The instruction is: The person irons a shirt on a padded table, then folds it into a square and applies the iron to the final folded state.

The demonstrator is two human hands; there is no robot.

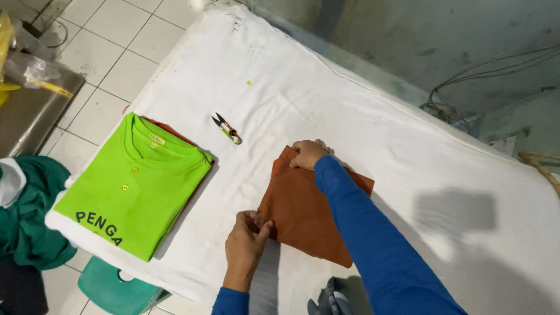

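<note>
Pinching the near corner of a folded rust-orange garment point(303, 213) with the left hand point(245, 245), fingers closed on the cloth edge. Pressing on the far corner of that same garment with the right hand point(307, 154), fingers curled over the fold, blue sleeve point(373, 239) crossing its middle. Lying flat on a white padded surface point(373, 116), soft and faintly creased. Left of the garment, small thread snips point(227, 129) with green handles; farther left, a neat stack of folded shirts point(137, 184), lime green on top with buttons and a collar. Below that stack, a teal plastic stool point(114, 289).
</note>
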